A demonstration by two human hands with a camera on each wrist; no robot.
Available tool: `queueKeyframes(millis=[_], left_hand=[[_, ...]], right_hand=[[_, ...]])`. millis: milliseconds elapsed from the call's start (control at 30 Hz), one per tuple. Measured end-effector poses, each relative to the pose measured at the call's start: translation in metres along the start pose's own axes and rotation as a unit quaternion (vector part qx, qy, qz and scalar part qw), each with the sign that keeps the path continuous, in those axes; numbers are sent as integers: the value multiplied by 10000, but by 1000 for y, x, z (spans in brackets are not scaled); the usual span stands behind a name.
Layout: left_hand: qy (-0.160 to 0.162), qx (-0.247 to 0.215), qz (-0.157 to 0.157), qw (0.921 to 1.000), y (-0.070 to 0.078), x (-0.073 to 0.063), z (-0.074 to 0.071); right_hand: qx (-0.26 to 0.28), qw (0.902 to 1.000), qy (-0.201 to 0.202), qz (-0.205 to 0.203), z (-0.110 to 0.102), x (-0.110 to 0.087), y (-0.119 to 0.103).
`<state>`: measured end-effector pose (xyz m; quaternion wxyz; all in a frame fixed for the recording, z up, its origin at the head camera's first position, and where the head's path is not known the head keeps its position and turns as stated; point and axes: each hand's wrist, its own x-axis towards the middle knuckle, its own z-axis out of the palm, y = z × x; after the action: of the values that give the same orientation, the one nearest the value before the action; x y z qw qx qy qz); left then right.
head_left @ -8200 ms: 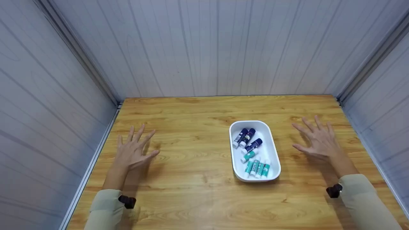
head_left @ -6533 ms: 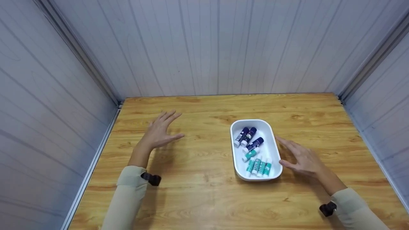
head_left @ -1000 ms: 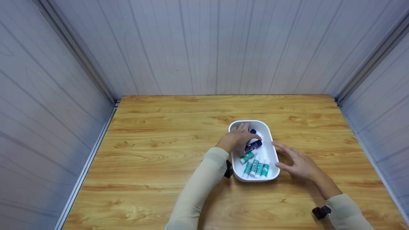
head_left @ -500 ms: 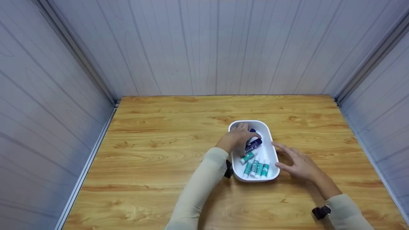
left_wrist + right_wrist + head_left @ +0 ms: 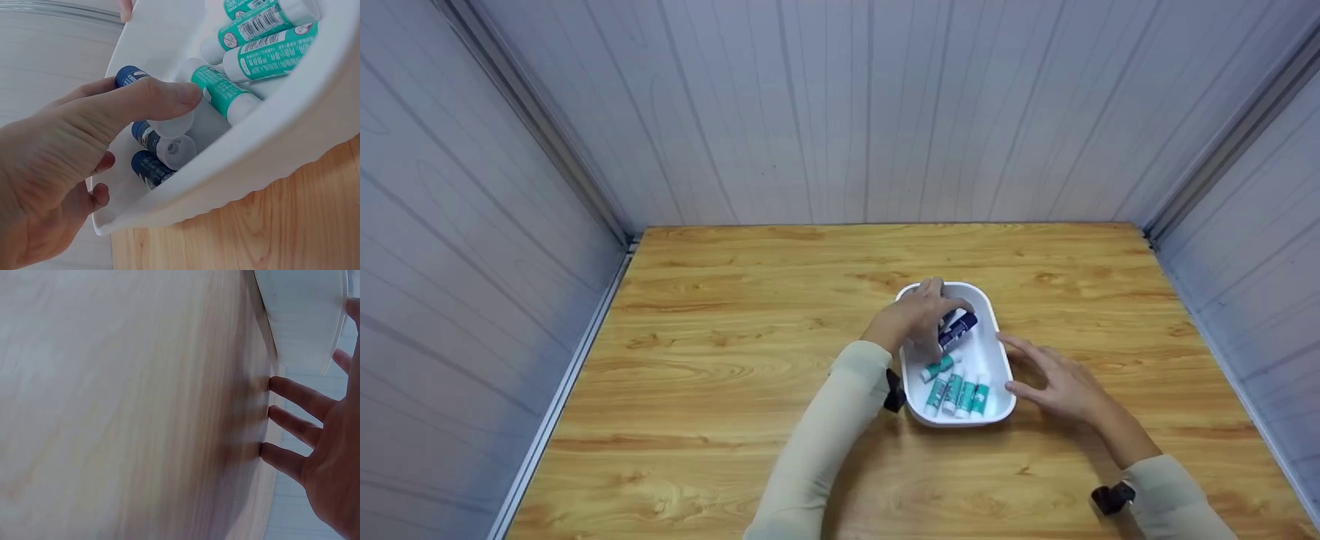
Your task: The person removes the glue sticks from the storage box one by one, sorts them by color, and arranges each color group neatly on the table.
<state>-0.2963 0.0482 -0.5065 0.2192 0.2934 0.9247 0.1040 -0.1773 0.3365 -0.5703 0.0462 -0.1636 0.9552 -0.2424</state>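
My left hand [image 5: 919, 313] reaches into the upper left part of a white tray [image 5: 1011, 401]. In the left wrist view its thumb lies across a navy glue stick [image 5: 130, 74] with a whitish end, which it pinches against the fingers behind. Two more navy glue sticks [image 5: 147, 166] lie just below it, partly covered. Several green glue sticks [image 5: 953, 391] with white ends lie in the near half of the tray. My right hand [image 5: 1061, 384] is spread at the tray's right side, thumb and index fingertip right at the rim; the other fingertips rest on the table in the right wrist view.
The tray stands right of centre on a wood-grain table [image 5: 720, 352]. Pale ribbed panels rise behind the table [image 5: 825, 120] and on both sides. A dark wrist device [image 5: 1114, 497] sits at the right sleeve cuff.
Over the last half second my left hand has moved slightly up in the tray; a navy glue stick shifted with it and the green ones slid slightly left. Earlier both hands were apart from the tray.
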Motion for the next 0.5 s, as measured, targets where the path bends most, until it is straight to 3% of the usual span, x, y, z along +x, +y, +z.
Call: queueKeyframes(millis=[300, 500], left_hand=[[231, -267, 132, 9993, -9, -3, -6], [586, -260, 463, 9969, -16, -8, -11]], right_hand=[[43, 10000, -49, 68, 0, 1, 0], [81, 10000, -51, 26, 0, 1, 1]])
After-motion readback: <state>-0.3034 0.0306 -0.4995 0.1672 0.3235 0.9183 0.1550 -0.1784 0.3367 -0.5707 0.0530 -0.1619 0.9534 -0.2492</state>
